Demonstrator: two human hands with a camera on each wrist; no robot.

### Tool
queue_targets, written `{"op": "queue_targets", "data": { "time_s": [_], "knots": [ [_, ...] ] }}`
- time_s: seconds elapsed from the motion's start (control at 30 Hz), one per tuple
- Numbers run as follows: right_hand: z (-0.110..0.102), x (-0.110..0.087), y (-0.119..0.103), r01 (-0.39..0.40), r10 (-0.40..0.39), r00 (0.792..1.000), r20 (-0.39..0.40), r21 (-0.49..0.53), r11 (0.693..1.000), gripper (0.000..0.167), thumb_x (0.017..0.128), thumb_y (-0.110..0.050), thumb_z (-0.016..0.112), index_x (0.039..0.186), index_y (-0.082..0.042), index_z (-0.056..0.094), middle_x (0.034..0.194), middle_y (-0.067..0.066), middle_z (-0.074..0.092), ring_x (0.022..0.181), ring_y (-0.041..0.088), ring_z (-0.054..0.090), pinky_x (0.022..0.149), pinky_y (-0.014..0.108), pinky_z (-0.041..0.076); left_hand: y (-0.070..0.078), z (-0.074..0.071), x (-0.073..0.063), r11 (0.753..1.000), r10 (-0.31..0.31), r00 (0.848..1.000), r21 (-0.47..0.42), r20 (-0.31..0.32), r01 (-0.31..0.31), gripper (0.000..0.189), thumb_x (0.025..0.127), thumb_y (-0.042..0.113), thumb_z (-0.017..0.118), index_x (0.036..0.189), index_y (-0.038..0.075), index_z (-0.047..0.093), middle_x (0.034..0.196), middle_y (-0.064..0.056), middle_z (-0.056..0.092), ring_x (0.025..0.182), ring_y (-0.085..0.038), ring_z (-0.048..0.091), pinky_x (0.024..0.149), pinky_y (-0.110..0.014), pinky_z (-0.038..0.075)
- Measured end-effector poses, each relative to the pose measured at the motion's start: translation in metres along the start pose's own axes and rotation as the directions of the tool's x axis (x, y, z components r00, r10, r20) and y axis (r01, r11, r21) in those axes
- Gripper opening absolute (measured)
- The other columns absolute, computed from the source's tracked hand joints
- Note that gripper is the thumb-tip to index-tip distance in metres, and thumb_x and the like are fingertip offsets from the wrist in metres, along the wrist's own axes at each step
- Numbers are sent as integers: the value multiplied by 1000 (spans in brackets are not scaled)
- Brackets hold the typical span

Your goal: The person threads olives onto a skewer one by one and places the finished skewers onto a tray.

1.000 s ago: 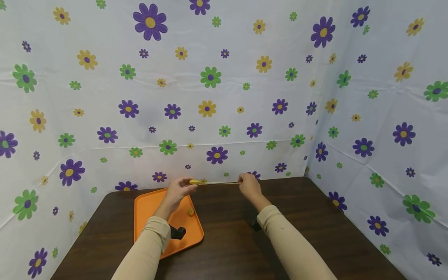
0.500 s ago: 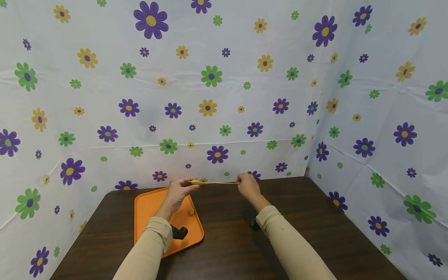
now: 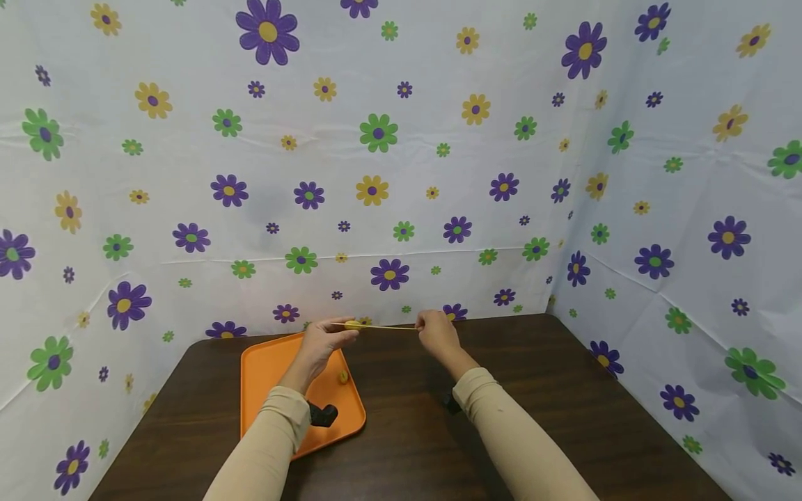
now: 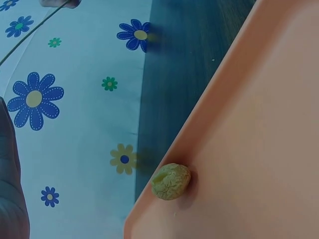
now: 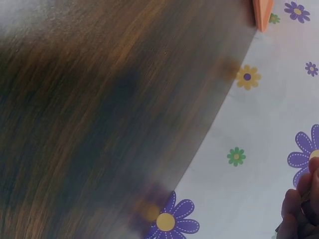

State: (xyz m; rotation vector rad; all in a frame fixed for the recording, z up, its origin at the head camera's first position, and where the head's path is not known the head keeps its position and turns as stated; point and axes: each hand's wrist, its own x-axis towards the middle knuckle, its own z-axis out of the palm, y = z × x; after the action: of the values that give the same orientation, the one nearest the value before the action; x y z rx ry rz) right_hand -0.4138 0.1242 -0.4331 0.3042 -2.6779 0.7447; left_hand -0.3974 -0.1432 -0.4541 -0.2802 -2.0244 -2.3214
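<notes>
Above the far edge of the table, my left hand pinches a small yellow piece between thumb and fingers. From it a thin yellow strand runs nearly level and straight to my right hand, whose curled fingers pinch its other end. The left wrist view has the strand crossing the top left corner. Part of the right hand shows at the right wrist view's lower right edge. I cannot tell what kind of thing the yellow piece is.
An orange tray lies on the dark wooden table, under my left forearm. A small round, wrinkled yellow-green lump rests in it, against the rim. Behind the table hangs a white flower-patterned cloth, with more along the right side.
My right hand has moved slightly left, so the strand between the hands is a little shorter. My left hand has barely moved and keeps its pinch on the yellow piece.
</notes>
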Motion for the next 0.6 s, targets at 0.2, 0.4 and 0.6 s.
{"op": "queue_targets", "data": {
  "time_s": [0.2,0.4,0.6],
  "knots": [
    [2,1,-3,-12,12,1000,14,-5,1000,24,85,8,63,73,-12,66,76,1,64,71,18,55,62,36,50,-1,1,0,1000,-10,1000,-7,9,10,35,90,-4,74,124,-4,70,99,-7,74,87,-18,74,84,-30,60],
    [1,1,-6,-11,11,1000,15,11,1000,25,85,8,62,73,-13,67,78,1,65,71,17,55,59,34,48,-1,0,0,1000,-4,1000,1,-8,4,35,90,-2,74,124,-2,71,101,-6,74,94,-24,74,84,-30,60],
    [-2,1,-10,-13,11,999,44,45,999,26,87,10,57,77,-12,66,80,1,64,69,17,52,56,30,41,-1,-1,1,1000,-10,999,-17,-39,10,34,91,2,74,124,-6,69,103,-6,73,97,-28,73,84,-29,60]
  ]
}}
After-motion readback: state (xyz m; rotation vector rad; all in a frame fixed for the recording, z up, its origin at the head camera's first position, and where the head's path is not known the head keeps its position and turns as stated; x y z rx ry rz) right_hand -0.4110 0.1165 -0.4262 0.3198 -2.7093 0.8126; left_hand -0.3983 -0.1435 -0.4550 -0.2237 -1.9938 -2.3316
